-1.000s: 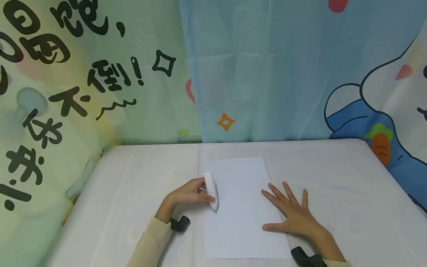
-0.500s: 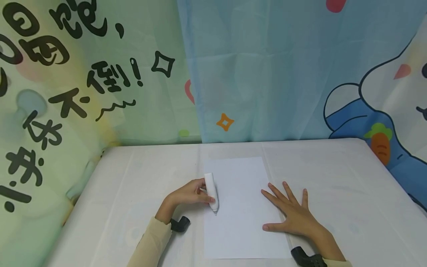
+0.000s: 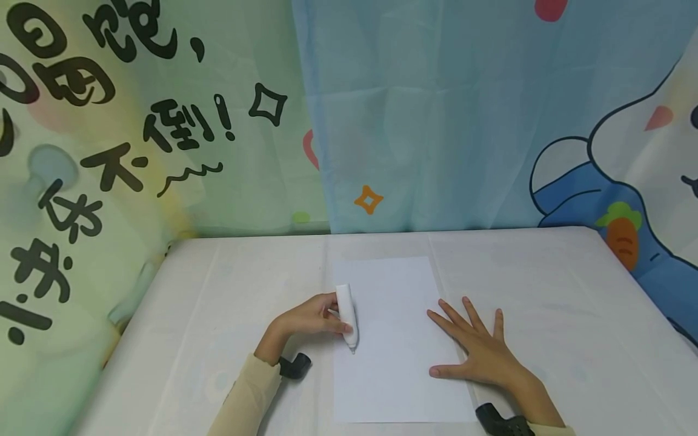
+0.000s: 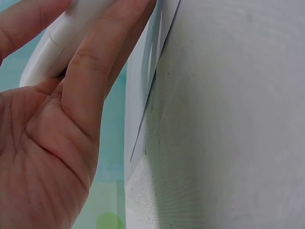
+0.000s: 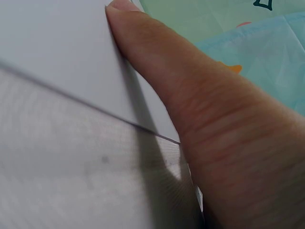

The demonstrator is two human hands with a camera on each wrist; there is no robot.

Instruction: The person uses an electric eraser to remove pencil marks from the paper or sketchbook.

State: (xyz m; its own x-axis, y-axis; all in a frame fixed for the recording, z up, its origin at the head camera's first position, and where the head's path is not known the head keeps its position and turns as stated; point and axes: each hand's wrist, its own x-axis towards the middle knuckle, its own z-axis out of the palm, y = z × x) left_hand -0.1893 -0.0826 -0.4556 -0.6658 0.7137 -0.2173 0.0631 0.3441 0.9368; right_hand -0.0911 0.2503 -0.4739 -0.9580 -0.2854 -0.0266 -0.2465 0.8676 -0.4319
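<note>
A thick white pen-shaped tool point(image 3: 347, 315) with a small pointed tip stands over the left part of a blank white sheet of paper point(image 3: 392, 387). My left hand point(image 3: 308, 316) pinches it between thumb and fingers, its tip pointing toward me at the sheet. Part of the tool's white body point(image 4: 52, 47) shows behind the fingers in the left wrist view; its tip is hidden there. With fingers spread, my right hand point(image 3: 480, 351) rests on the sheet's right edge. In the right wrist view, the right thumb point(image 5: 157, 52) lies over the paper.
The sheet lies on a table with a white cloth point(image 3: 245, 272). A printed curtain point(image 3: 436, 121) hangs behind the table and along its left side. Black wrist cameras point(image 3: 295, 366) sit on both wrists.
My left hand and the white pen-shaped tool have shifted very slightly toward me and to the right. The right hand and the paper have stayed in place.
</note>
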